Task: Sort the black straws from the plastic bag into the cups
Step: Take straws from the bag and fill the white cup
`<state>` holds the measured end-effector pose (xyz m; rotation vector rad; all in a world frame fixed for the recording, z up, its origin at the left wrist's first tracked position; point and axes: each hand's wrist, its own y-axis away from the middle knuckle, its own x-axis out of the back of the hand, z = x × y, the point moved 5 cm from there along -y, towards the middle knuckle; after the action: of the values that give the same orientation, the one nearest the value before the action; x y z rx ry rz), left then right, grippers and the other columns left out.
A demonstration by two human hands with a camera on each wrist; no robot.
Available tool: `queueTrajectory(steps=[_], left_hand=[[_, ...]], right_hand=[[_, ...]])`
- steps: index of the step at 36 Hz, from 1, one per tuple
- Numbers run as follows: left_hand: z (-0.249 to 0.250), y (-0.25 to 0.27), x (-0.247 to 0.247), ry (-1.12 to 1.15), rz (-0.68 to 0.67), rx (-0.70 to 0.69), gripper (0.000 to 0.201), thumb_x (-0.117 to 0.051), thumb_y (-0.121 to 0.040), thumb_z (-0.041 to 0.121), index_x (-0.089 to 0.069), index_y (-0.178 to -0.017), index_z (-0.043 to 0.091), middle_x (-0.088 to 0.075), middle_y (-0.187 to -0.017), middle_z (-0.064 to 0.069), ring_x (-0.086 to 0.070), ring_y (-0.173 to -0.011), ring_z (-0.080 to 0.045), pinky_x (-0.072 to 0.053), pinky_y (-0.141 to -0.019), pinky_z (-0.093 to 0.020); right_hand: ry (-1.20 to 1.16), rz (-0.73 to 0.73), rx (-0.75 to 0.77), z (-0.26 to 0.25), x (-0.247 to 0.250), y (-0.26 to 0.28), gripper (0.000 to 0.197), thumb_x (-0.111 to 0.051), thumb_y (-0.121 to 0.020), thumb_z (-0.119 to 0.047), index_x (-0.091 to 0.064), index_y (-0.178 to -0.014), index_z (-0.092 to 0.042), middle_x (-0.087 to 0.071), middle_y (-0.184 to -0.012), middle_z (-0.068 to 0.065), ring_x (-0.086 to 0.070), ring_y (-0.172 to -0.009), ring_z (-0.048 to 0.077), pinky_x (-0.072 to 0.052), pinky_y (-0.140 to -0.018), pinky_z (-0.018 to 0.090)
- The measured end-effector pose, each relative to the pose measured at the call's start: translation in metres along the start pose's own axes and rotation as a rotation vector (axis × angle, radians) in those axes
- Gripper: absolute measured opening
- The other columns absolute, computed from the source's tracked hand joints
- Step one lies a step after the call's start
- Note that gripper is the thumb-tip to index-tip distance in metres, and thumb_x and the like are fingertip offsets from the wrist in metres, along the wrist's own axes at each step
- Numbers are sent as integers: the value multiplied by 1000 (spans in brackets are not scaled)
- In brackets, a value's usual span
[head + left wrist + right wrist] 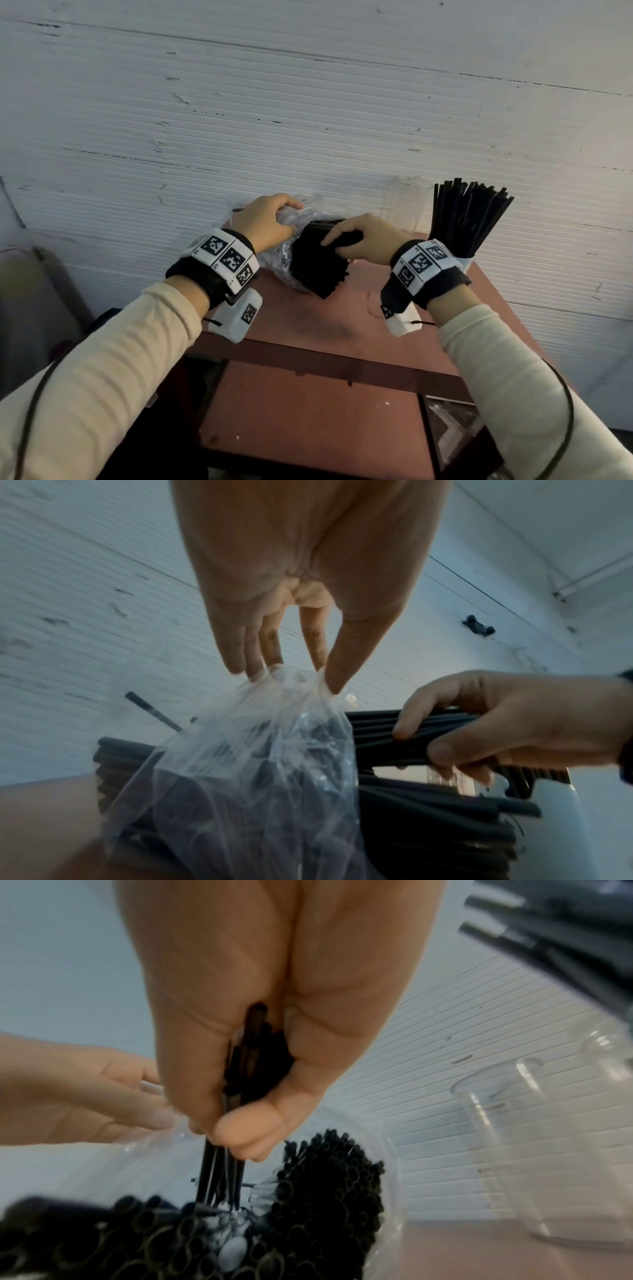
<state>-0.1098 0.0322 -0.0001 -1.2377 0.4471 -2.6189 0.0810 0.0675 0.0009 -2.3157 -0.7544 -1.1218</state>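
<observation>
A clear plastic bag (279, 260) full of black straws (318, 270) lies on the reddish table (308, 329). My left hand (286, 219) pinches the bag's crumpled top, and the left wrist view shows its fingertips (334, 680) gathered on the plastic (257, 764). My right hand (334, 241) grips a small bunch of straws (255, 1047) at the bag's open end, above the remaining straw ends (325, 1191). An empty clear cup (406, 205) stands behind the right hand. Further right, a white cup (467, 262) holds a fan of upright black straws (469, 216).
A white ribbed wall (308, 102) runs directly behind the table. The table's front edge (325, 359) has a lower shelf beneath it. A second clear cup (606, 1047) shows behind the empty one (534, 1150) in the right wrist view. A grey object (30, 301) sits at the left.
</observation>
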Motion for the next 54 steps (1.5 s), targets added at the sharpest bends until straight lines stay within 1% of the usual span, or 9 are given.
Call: queueTrajectory(steps=[6,12,16,21,26,31,38,46,54], left_hand=[[51,9,-8,-67,-23,-323,65,-77,-78,29,-49,-136,22,-46,-139,0,-45,-127,-15,-34,-105,-26],[83,2,-50,-257,-327,-377,76,-86,-66,32,-50,-133,22,-58,-126,5,-53,-114,-14,-41,-95,-26],[96,-2,-68,-325,-346,-374,55,-80,-72,26,-54,-120,20,-65,-106,1,-60,-98,-21,-48,-85,-37],[114,-1,-80,-228,-271,-406,21,-67,-86,29,-57,-102,20,-58,-81,6,-62,-84,-21,-40,-67,-28],[131,2,-80,115,-214,-282,19,-67,-87,33,-65,-103,22,-68,-95,4,-62,-89,-14,-47,-80,-30],[149,6,-99,464,-254,-237,11,-73,-84,26,-63,-81,28,-64,-67,15,-61,-65,0,-49,-72,-23],[142,19,-137,644,-403,-99,34,-83,-67,31,-69,-95,20,-71,-98,-4,-67,-103,-20,-48,-102,-45],[138,22,-145,708,-455,-78,18,-75,-80,4,-64,-90,14,-65,-87,-4,-64,-95,-20,-47,-104,-44],[132,17,-153,635,-491,-1,16,-79,-70,15,-69,-83,13,-70,-87,-6,-67,-95,-22,-48,-101,-42]], right_hand=[[-75,0,-8,1,21,35,28,-65,-82,4,-74,-99,-17,-72,-93,13,-62,-65,11,-55,-69,26],[-53,-5,-44,-4,40,66,28,-67,-82,0,-76,-98,-21,-70,-81,9,-63,-64,15,-53,-66,21],[-34,-20,-50,-12,56,86,22,-72,-84,-9,-75,-102,-21,-70,-83,-1,-60,-63,4,-49,-66,15],[0,54,-26,-22,84,111,34,-72,-85,-30,-68,-119,-28,-70,-102,-16,-64,-85,-6,-49,-83,14],[3,402,48,-32,118,122,43,-68,-88,-37,-56,-129,-38,-62,-115,-12,-62,-87,-1,-50,-85,18],[-1,678,234,-49,128,124,52,-66,-87,-18,-49,-135,-28,-52,-128,-11,-55,-108,1,-49,-85,17],[212,489,167,-37,104,103,27,-53,-95,-18,-64,-119,-19,-63,-117,-10,-53,-103,-5,-38,-90,5],[190,528,221,-25,85,100,33,-70,-85,-31,-63,-115,-19,-51,-118,-2,-50,-107,4,-34,-93,6],[202,469,145,-13,79,90,25,-64,-85,-15,-61,-110,-16,-57,-98,-5,-52,-88,5,-37,-78,5]])
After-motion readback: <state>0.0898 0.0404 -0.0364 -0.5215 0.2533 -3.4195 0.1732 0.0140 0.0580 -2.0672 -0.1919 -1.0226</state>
